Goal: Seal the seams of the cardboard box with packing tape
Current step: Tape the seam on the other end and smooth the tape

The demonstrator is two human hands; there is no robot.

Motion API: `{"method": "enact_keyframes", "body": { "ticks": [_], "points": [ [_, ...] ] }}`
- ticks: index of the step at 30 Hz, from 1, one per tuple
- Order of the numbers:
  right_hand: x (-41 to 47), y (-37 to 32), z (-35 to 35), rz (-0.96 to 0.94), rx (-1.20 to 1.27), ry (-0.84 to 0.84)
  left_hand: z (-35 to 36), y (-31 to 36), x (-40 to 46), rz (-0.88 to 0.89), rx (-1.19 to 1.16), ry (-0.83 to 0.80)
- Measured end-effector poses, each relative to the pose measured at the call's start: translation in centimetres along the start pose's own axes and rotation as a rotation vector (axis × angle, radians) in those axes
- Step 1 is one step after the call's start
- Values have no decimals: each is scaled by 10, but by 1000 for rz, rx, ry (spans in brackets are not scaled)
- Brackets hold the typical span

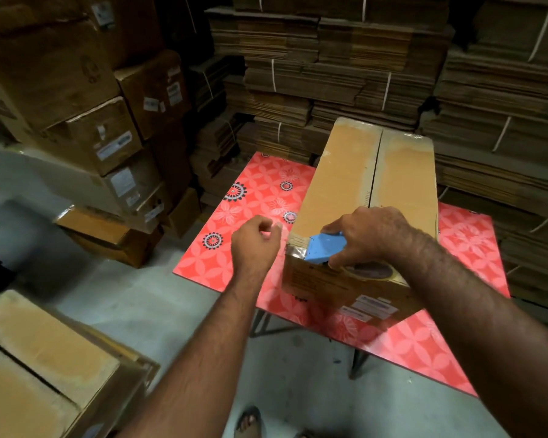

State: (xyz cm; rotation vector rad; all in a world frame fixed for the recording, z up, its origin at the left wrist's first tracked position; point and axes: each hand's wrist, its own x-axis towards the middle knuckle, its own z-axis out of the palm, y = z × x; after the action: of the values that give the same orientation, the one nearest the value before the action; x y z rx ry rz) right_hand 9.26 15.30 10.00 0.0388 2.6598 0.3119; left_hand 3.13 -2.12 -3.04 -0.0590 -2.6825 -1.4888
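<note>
Head view: cardboard box (355,184) lengthwise away, centre seam along its length.

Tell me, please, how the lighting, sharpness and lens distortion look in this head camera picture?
Head view: dim, warm light, the stacked flat cartons behind sinking into shadow; soft glare on the red table and on the tape along the cardboard box; the left hand slightly blurred, the right hand on the blue dispenser sharper; wide-angle bending toward the edges.
</note>
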Motion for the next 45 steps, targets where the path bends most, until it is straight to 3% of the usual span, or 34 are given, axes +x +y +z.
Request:
{"method": "enact_keyframes", "body": {
  "ticks": [3,7,12,21,24,34,40,45],
  "points": [
    [0,-2,-2,17,7,-16,7,20,-23,176,-90,-87],
    [1,-1,0,24,26,-24,10,3,-32,241,-11,-182],
    [1,0,1,4,33,-18,4,-14,-46,451,66,-388],
    [-11,17,7,-79,86,25,16,-21,-43,617,514,-313],
    [-23,37,19,-82,114,45,19,-21,-43,602,597,-281],
    [-35,62,40,-82,83,48,33,14,-59,495,600,-215],
    [-35,64,39,-66,78,9,57,21,-72,618,584,-349],
    [-31,63,37,-72,65,-21,60,13,-85,691,653,-267]
  ]
}}
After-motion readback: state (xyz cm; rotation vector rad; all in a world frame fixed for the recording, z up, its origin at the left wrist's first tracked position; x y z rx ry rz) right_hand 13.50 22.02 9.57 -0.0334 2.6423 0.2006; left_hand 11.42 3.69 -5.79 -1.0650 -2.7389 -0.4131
